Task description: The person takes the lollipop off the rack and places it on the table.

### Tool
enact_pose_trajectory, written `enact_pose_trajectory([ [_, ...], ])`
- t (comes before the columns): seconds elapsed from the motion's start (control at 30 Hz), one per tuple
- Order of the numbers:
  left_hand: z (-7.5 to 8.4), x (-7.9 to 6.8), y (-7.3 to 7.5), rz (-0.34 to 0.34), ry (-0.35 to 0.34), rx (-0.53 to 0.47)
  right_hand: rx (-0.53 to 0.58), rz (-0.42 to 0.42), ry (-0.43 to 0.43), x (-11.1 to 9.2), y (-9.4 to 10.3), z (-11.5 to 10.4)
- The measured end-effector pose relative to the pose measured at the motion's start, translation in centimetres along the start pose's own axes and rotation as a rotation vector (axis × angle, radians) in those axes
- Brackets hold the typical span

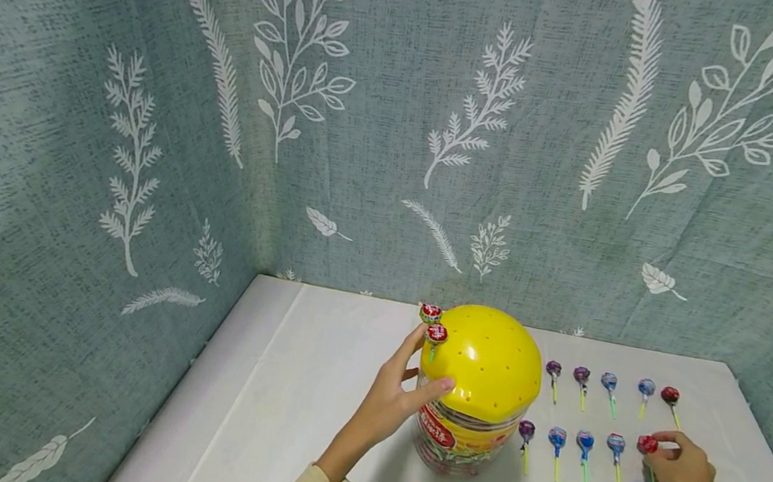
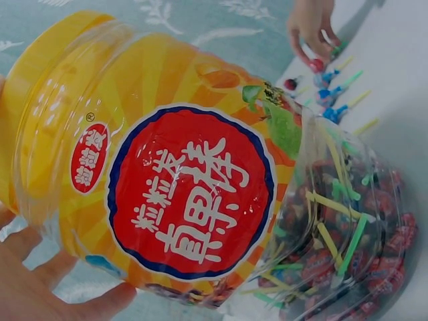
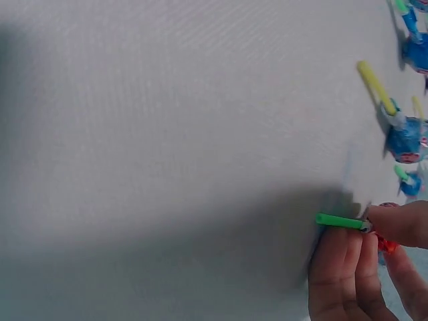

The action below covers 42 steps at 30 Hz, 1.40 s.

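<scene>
A clear plastic jar with a yellow lid stands on the table, and my left hand grips it at the lid, thumb in front. Small holes dot the lid. Two red-wrapped lollipops stick up at its left edge, near my fingertips; how their sticks are seated is hidden. In the left wrist view, many lollipops fill the bottom of the jar. My right hand pinches a red lollipop by its head, at the right end of the front row. Its green stick points away from the fingers.
Two rows of lollipops lie right of the jar. The back row runs from a purple lollipop to a dark red one. In front lie a purple lollipop and several blue ones. Patterned cloth hangs behind the white table.
</scene>
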<state>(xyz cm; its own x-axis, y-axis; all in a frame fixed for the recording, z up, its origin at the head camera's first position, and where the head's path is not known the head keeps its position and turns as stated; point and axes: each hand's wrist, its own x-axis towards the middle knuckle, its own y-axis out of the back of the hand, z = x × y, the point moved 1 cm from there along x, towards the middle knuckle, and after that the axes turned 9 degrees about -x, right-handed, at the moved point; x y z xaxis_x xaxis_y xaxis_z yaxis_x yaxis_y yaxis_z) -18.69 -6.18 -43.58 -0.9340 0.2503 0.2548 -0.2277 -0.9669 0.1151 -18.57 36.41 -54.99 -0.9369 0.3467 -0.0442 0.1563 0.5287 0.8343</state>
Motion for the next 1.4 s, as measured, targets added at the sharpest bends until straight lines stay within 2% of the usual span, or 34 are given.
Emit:
enact_pose_trajectory([
  [0.2, 0.0, 0.0, 0.0, -0.008, -0.004, -0.002, -0.019, 0.001, -0.001, -0.1, 0.0, 0.1],
  [0.53, -0.1, -0.1, 0.0, -0.006, 0.006, -0.001, -0.050, -0.048, -0.042, -0.3, 0.3, -0.1],
  [0.77, 0.0, -0.1, -0.1, -0.001, 0.009, 0.001, -0.088, -0.058, -0.074, -0.4, 1.3, -1.1],
  [0.97, -0.2, -0.1, -0.1, 0.001, -0.002, 0.004, -0.103, -0.034, 0.007, -0.1, 2.2, -1.7],
  [1.07, -0.3, -0.1, -0.1, 0.002, -0.001, 0.006, -0.073, -0.026, 0.055, 0.2, 2.3, -1.9],
  [1.2, -0.2, -0.1, -0.1, 0.004, -0.002, 0.011, -0.022, 0.028, 0.121, 0.9, 2.0, -1.8],
  [1.3, -0.1, -0.1, 0.0, 0.004, 0.001, 0.012, 0.018, 0.038, 0.156, 0.4, 2.5, -3.4],
  [1.4, -0.2, 0.0, 0.1, 0.003, 0.006, 0.011, 0.064, 0.036, 0.201, -0.8, 3.6, -6.2],
])
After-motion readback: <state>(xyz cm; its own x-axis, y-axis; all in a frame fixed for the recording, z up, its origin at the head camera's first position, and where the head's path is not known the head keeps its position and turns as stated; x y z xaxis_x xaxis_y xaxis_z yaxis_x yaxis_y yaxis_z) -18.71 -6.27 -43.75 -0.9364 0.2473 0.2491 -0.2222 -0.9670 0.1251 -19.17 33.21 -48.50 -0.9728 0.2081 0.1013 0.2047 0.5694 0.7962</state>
